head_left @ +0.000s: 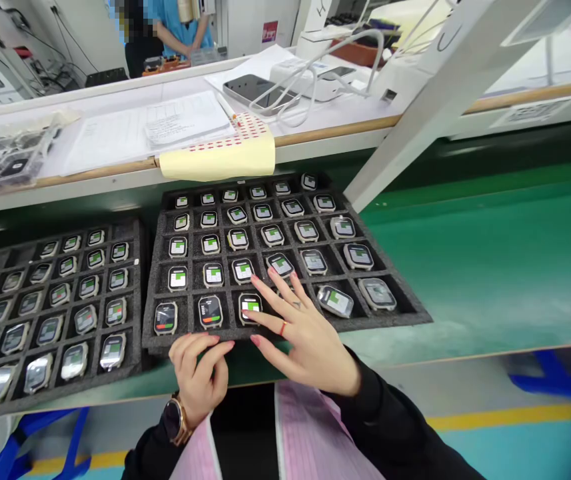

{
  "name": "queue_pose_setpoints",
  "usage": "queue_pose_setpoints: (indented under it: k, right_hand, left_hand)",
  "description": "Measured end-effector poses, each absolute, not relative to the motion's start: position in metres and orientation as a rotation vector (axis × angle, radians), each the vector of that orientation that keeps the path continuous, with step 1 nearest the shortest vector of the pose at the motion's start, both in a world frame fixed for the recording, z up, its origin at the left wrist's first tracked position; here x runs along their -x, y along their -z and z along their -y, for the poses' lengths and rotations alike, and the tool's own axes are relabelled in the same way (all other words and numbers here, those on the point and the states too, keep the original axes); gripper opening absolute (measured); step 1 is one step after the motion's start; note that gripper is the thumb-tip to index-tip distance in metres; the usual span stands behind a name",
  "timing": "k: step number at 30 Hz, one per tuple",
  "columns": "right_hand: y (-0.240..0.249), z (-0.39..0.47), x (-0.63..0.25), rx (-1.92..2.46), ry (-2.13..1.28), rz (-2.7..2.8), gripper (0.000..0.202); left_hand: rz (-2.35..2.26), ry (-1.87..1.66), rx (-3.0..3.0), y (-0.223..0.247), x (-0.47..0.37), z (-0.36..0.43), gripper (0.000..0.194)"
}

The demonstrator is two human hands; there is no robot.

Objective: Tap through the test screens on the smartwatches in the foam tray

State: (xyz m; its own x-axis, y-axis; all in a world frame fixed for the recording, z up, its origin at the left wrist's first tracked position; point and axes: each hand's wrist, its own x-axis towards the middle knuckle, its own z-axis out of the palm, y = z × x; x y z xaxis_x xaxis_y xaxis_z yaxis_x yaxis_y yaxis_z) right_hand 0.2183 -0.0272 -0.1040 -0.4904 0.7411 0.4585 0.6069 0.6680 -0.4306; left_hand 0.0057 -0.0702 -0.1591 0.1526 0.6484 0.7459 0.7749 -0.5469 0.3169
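Many screens point(178, 278) are green and white, the trays point(161, 341) dark grey, the tabletop point(490, 260) green, the vest point(315, 430) striped pink.

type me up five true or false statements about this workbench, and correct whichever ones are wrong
1. The right hand is spread over a dark grey foam tray of square-faced watches. True.
2. The thin red ring is on the left hand. False: it is on the right hand.
3. The pale yellow sheet with red marks overhangs the front edge of the white shelf. True.
4. The black-screened rectangular phone lies in the foam tray. False: it lies on the shelf.
5. A second dark grey foam tray sits to the left of the first. True.
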Motion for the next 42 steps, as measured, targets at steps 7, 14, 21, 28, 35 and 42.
queue_pose_setpoints:
  k: [7,14,21,28,35,42]
  right_hand:
    - [0.103,0.031,-0.244,1.049,-0.268,2.065,0.032]
    - [0.108,0.040,-0.266,1.147,-0.223,2.043,0.035]
    - [0.111,0.041,-0.267,1.156,-0.162,2.115,0.024]
    - [0.110,0.039,-0.265,1.115,-0.196,2.022,0.025]
    - [0.114,0.038,-0.263,1.157,-0.179,2.013,0.025]
    - [0.115,0.038,-0.262,1.156,-0.180,1.961,0.025]
  left_hand:
    - [1.414,1.347,2.268,0.165,-0.005,0.069,0.027]
    - [1.404,1.279,2.238,0.166,-0.010,0.066,0.024]
    - [1.419,1.275,2.210,0.166,-0.013,0.066,0.027]
    - [1.480,1.318,2.213,0.158,-0.019,0.067,0.021]
    - [1.676,1.085,2.316,0.137,-0.038,0.060,0.028]
    - [1.636,0.944,2.267,0.138,-0.043,0.057,0.029]
